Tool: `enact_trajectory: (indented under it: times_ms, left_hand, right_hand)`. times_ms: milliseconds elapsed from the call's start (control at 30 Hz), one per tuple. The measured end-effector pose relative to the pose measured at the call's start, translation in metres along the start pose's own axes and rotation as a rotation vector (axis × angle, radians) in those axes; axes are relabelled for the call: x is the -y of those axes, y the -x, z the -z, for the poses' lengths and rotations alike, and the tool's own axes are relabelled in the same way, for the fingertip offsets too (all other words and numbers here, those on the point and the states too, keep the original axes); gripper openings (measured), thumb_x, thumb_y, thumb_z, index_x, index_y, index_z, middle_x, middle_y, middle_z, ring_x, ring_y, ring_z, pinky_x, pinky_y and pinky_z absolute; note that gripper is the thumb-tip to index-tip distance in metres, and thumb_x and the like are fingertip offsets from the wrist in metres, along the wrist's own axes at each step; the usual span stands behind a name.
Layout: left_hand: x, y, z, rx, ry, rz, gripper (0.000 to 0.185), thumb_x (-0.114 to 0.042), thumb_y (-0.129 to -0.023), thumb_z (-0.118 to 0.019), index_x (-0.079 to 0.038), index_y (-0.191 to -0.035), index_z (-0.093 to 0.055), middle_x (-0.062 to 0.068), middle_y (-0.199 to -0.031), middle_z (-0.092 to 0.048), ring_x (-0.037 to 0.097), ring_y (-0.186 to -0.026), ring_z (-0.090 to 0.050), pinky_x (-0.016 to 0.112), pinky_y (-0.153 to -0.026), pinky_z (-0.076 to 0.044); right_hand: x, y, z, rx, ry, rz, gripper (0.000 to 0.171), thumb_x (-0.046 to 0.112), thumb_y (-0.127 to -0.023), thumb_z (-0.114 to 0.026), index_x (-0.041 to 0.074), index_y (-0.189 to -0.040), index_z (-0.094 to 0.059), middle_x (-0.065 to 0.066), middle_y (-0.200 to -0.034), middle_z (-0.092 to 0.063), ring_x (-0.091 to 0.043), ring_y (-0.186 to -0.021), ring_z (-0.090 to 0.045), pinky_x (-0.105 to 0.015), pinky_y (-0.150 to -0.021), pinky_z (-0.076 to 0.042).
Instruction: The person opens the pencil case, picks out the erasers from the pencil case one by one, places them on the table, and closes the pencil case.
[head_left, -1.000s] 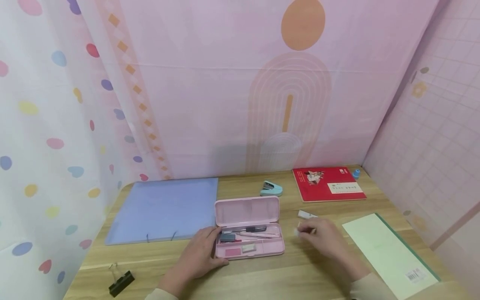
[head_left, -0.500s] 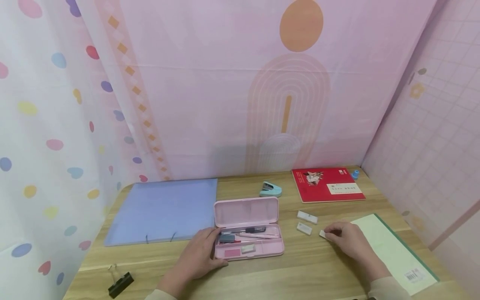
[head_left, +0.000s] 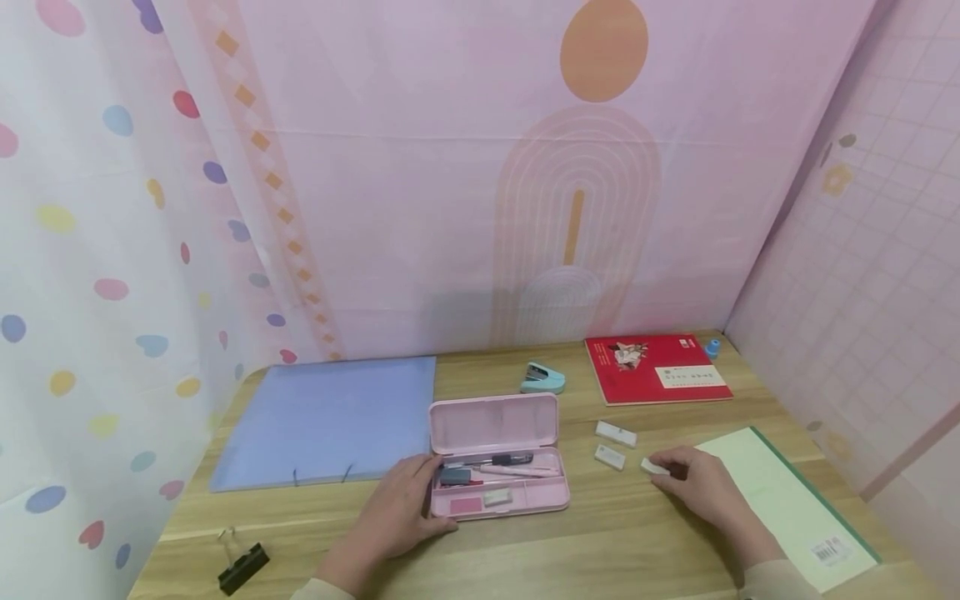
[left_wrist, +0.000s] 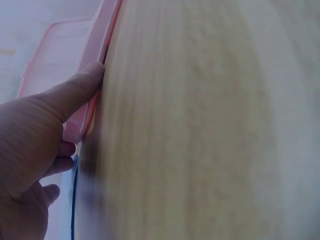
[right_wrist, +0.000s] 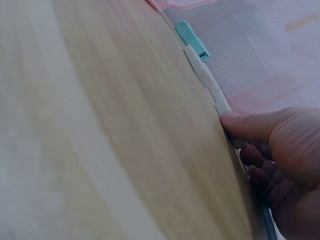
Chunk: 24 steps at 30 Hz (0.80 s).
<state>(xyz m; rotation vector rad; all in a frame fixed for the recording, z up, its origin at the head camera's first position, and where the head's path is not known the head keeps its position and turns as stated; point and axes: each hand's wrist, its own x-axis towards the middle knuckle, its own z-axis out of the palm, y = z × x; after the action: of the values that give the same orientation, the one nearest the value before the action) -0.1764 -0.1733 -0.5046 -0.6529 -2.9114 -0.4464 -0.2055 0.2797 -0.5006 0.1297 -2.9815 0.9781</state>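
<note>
A small white eraser [head_left: 654,467] lies on the tabletop [head_left: 525,550] at the fingertips of the right hand [head_left: 701,492], just left of a pale green notebook [head_left: 780,504]; two more white erasers [head_left: 616,433] lie a little further left, apart from the hand. The right hand rests low on the tabletop with fingers curled, thumb and fingers pinching the near eraser (the right wrist view shows the thumb [right_wrist: 245,125] pressed against its edge). The left hand [head_left: 397,517] lies at the left end of the open pink pencil case [head_left: 495,458], fingers relaxed, thumb along its front corner; the left wrist view shows the thumb [left_wrist: 75,92] touching the case wall [left_wrist: 97,60], which the head view shows less plainly. Only the head view shows the case contents: pens and a small pink eraser. It also shows a blue folder [head_left: 326,417], a teal stapler [head_left: 543,378], a red book [head_left: 656,367] and a black binder clip [head_left: 242,567].
</note>
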Motion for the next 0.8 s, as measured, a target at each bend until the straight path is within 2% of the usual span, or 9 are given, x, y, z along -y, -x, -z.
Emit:
enact_trajectory:
  times_ms: [133, 267, 400, 533, 700, 800]
  left_hand:
    - [-0.001, -0.001, 0.000, 0.000, 0.007, -0.002, 0.100, -0.061, -0.068, -0.077, 0.002, -0.140, -0.045, 0.015, -0.134, -0.051, 0.031, -0.124, -0.047, 0.046, -0.108, -0.037]
    - [-0.001, 0.001, 0.000, -0.012, 0.009, 0.005, 0.100, -0.060, -0.068, -0.078, 0.002, -0.140, -0.045, 0.016, -0.134, -0.051, 0.032, -0.123, -0.047, 0.046, -0.107, -0.037]
    - [-0.004, 0.004, -0.001, -0.031, 0.060, 0.062, 0.098, -0.061, -0.068, -0.077, -0.001, -0.140, -0.047, 0.014, -0.134, -0.051, 0.031, -0.124, -0.046, 0.047, -0.107, -0.038]
    - [-0.012, 0.012, 0.001, -0.052, 0.154, 0.151, 0.087, -0.055, -0.069, -0.079, -0.006, -0.136, -0.053, 0.013, -0.135, -0.050, 0.030, -0.125, -0.046, 0.049, -0.106, -0.038]
    - [-0.019, 0.018, -0.003, -0.093, 0.194, 0.190, 0.071, -0.043, -0.071, -0.082, -0.007, -0.128, -0.061, 0.008, -0.126, -0.055, 0.026, -0.116, -0.052, 0.046, -0.102, -0.044]
    - [-0.020, 0.019, -0.006, -0.111, 0.204, 0.211, 0.064, -0.040, -0.071, -0.083, -0.009, -0.123, -0.064, 0.006, -0.120, -0.057, 0.024, -0.113, -0.053, 0.045, -0.100, -0.045]
  right_hand:
    - [0.004, 0.001, 0.002, -0.006, 0.008, -0.004, 0.028, 0.025, -0.080, -0.079, 0.013, -0.105, -0.073, 0.001, -0.098, -0.068, -0.013, -0.084, -0.059, -0.035, -0.077, -0.055]
    - [0.025, 0.002, 0.004, -0.032, 0.007, 0.037, 0.030, 0.024, -0.081, -0.078, 0.012, -0.107, -0.072, 0.001, -0.096, -0.068, -0.014, -0.084, -0.060, -0.034, -0.073, -0.054]
    - [0.062, 0.004, -0.007, -0.008, -0.044, 0.144, 0.026, 0.019, -0.080, -0.079, 0.013, -0.105, -0.074, 0.003, -0.093, -0.067, -0.011, -0.082, -0.059, -0.027, -0.070, -0.053]
    - [0.102, 0.005, -0.035, 0.062, -0.056, 0.322, 0.022, 0.019, -0.081, -0.078, 0.017, -0.103, -0.074, 0.008, -0.093, -0.068, -0.007, -0.083, -0.058, -0.024, -0.070, -0.053]
    - [0.138, -0.001, -0.070, 0.140, -0.025, 0.525, 0.017, 0.023, -0.085, -0.075, 0.020, -0.101, -0.075, 0.012, -0.092, -0.066, -0.004, -0.083, -0.057, -0.024, -0.073, -0.051]
    - [0.149, -0.007, -0.085, 0.192, 0.009, 0.562, 0.014, 0.024, -0.085, -0.074, 0.021, -0.099, -0.076, 0.016, -0.088, -0.065, -0.003, -0.082, -0.055, -0.023, -0.074, -0.050]
